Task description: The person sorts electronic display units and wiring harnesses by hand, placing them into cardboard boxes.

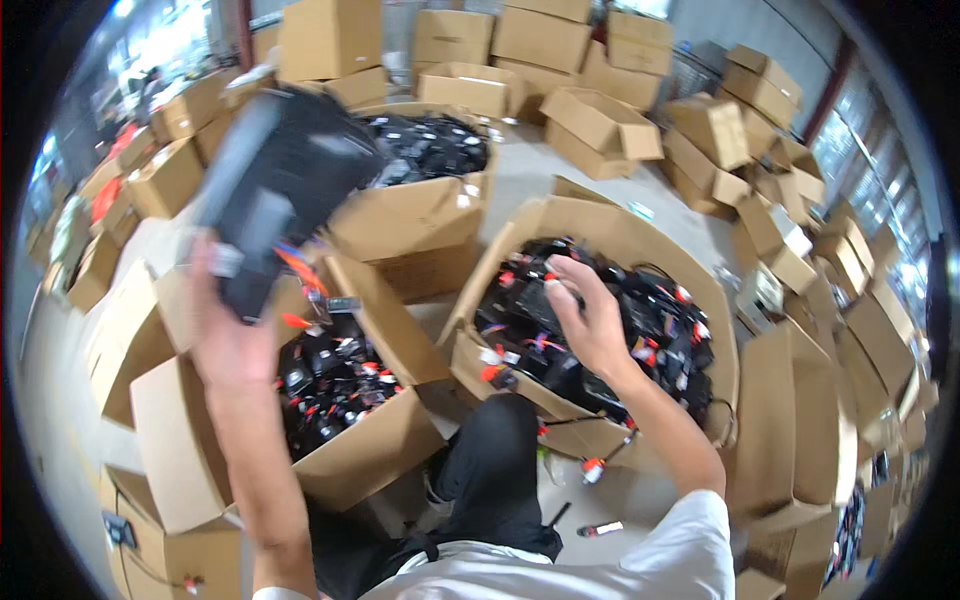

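My left hand [230,310] is raised above the left carton, closed on a black box-shaped device [285,160] that is smeared by motion. Orange-red connectors and wires [305,275] dangle near the device's lower end. Over the large right carton [475,385], my right hand [590,320] hovers with bent fingers and the thumb apart, nothing visible in it. Beneath it lies a heap of black devices [650,310] with coloured wires and red-and-white connectors. The left carton [370,460] contains smaller black parts [325,380] with red connectors.
A third carton [420,215] of black pieces [430,145] stands beyond the left one. Empty cartons [600,130] and stacked boxes [540,45] fill the back and right side. Loose connectors [593,468] and a small dark piece [600,529] lie by my legs.
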